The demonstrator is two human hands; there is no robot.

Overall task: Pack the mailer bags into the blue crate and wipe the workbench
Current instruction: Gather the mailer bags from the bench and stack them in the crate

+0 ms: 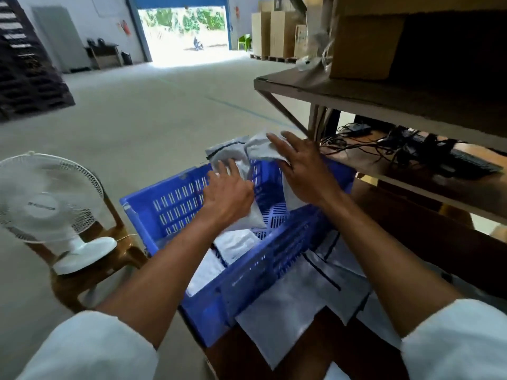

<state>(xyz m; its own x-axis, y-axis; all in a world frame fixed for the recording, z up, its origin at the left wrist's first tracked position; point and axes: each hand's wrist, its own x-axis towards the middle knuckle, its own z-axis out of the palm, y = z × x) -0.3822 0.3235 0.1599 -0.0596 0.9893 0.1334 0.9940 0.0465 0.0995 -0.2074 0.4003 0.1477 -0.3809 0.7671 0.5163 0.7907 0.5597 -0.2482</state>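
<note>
The blue crate (175, 204) stands at the left end of the brown workbench (343, 355), with white mailer bags (236, 248) lying inside. A grey mailer bag (233, 152) sticks up over the crate's far rim. My left hand (229, 193) grips its lower part inside the crate. My right hand (301, 165) lies flat on its upper right part, fingers spread. Several grey mailer bags (288, 311) lie loose on the bench against the crate's near right wall, under my right forearm.
A white table fan (46, 204) sits on a brown chair (90, 272) left of the crate. Shelves (384, 97) on the right carry a cardboard box (365, 45), cables and a keyboard (466, 160). Open concrete floor stretches ahead to a bright doorway.
</note>
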